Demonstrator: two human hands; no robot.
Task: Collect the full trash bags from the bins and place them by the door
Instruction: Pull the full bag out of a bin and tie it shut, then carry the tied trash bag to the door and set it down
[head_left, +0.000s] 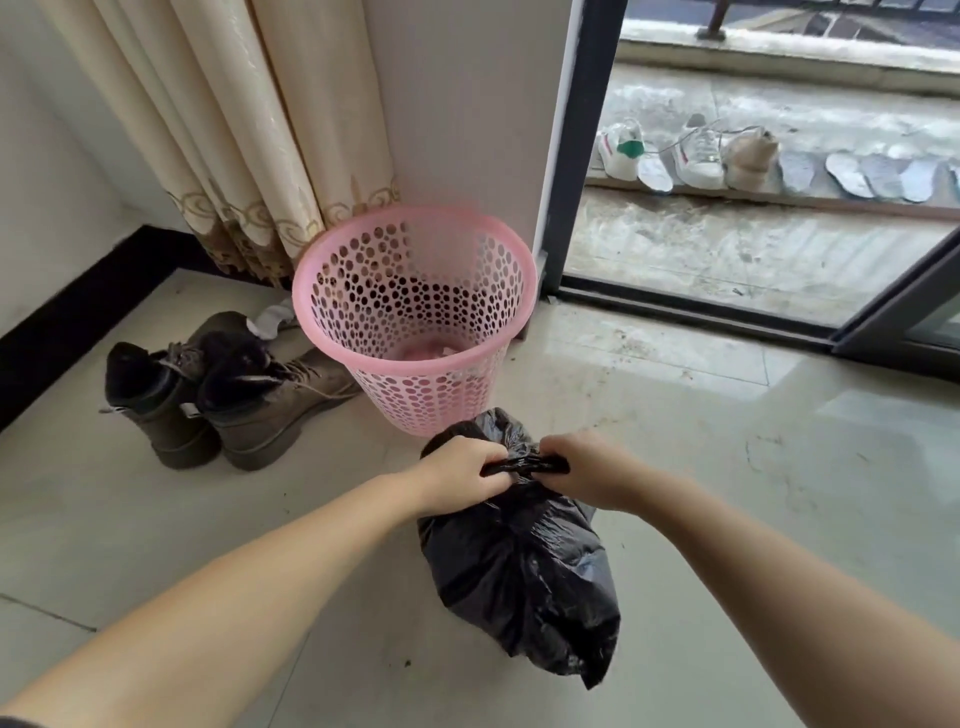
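A full black trash bag (524, 571) stands on the tiled floor just in front of a pink perforated bin (415, 317). My left hand (462, 475) and my right hand (582, 470) each grip the gathered black plastic at the bag's top, which is stretched between them. The bin stands upright with no bag lining it; a little pink and white litter lies at its bottom. The open sliding door (727, 291) is to the right of the bin.
A pair of brown boots (228, 395) stands left of the bin. Beige curtains (249, 145) hang behind it. Outside the door, sneakers (696, 150) and several insoles lie on a ledge. The door's dark frame (893, 312) angles in at the right.
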